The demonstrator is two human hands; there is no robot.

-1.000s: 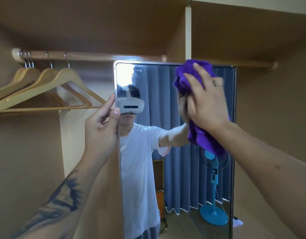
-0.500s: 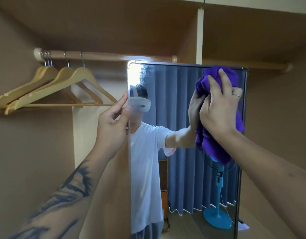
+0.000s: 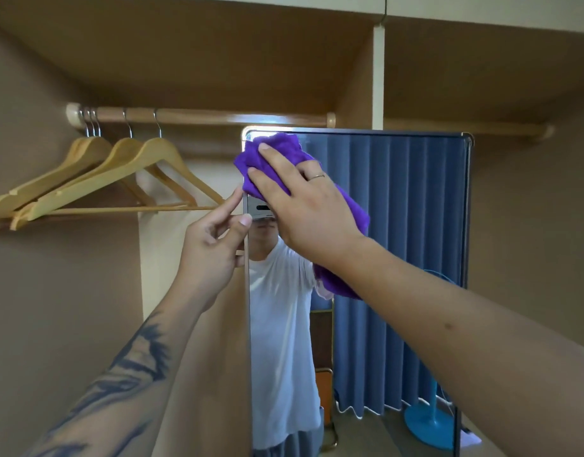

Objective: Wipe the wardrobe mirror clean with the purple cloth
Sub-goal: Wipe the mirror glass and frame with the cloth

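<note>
A tall framed mirror (image 3: 399, 258) stands inside the wardrobe and reflects blue curtains and a person in a white shirt. My right hand (image 3: 300, 206) presses the bunched purple cloth (image 3: 277, 153) flat against the mirror's top left corner, fingers spread over it. The cloth's tail hangs below my wrist. My left hand (image 3: 214, 245) pinches the mirror's left edge between thumb and fingers, just under the cloth.
Several wooden hangers (image 3: 96, 179) hang from the wooden rail (image 3: 198, 115) to the left of the mirror. A vertical partition (image 3: 378, 77) rises behind the mirror's top. Brown wardrobe walls enclose both sides.
My right hand has swept the cloth from the mirror's upper right across to its top left corner. My left hand keeps its hold on the left edge.
</note>
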